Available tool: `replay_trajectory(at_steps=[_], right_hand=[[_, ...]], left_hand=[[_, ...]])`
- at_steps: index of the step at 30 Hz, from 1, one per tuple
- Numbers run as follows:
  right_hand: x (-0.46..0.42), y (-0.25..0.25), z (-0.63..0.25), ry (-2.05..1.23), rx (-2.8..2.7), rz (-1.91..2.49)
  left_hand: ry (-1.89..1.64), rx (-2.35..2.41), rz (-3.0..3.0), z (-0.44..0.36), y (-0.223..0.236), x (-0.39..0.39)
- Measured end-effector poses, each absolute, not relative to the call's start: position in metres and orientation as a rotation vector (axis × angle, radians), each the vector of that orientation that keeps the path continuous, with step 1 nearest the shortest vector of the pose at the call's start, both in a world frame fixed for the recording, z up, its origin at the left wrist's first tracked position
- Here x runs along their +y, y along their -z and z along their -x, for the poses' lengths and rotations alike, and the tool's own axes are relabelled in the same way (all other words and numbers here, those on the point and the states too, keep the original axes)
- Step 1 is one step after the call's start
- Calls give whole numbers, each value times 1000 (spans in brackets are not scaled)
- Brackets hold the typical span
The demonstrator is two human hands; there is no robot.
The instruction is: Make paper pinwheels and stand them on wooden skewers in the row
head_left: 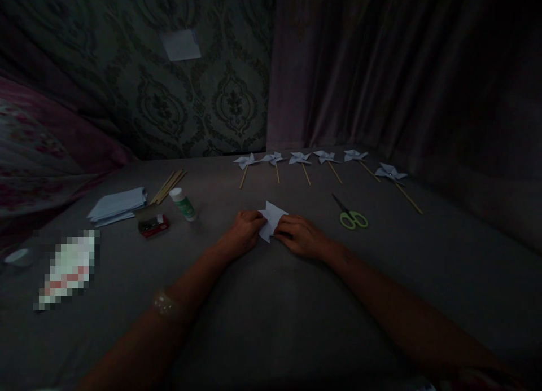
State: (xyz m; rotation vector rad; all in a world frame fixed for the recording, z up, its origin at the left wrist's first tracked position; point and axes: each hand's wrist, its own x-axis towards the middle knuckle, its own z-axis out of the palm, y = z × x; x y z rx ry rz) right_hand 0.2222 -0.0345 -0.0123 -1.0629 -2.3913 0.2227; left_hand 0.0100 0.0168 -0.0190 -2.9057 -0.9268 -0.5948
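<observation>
A white paper pinwheel (272, 217), without a stick in view, is held low over the grey cloth between both hands. On its left side my left hand (248, 228) pinches the paper with closed fingers. My right hand (300, 234) grips the right and lower edge, thumb and fingers drawn together on it. The fingers partly cover the paper, so its folds are only partly visible. To the right of my right hand lie green-handled scissors (353, 219), blades pointing away to the upper left.
Several finished pinwheels on sticks (300, 158) lie in a row at the back. On the left are a glue stick (183, 204), a red box of small dark items (153, 225), folded white paper (118, 205), wooden sticks (169, 186) and a white cap-like object (19, 258). A blurred-out patch lies nearby.
</observation>
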Motion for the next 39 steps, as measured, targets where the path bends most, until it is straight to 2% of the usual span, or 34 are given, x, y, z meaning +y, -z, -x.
replay_trajectory(at_steps=[15,32,39], right_hand=[[-33,13,-222,-213,-2396,1072],[-34,9,-220,-254,-2378,1091],[-36,9,-216,-228,-2413,1142]], left_hand=[[323,-922,2814,-24,-8,0],[666,-1058,2813,-3,2,1],[674,-1103,2844,-5,-7,-5]])
